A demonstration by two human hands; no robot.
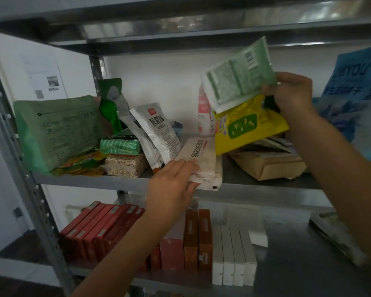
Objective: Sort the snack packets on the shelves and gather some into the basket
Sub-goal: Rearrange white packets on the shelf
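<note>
My right hand [291, 93] is raised above the middle shelf [90, 181] and grips a pale green packet [238, 76] together with a yellow packet [246, 125] fanned beneath it. My left hand [171, 185] rests at the shelf's front edge with its fingers closed on the near end of a white packet [199, 159] that overhangs the edge. Black-and-white pouches [156, 131] lean just left of it. No basket is in view.
A big green bag [58, 131], a dark green pouch [110, 103] and small packets [120, 155] fill the shelf's left. A brown paper bag [270, 166] lies under my right hand. A blue bag [358, 93] stands far right. Red, brown and white boxes [201, 239] line the lower shelf.
</note>
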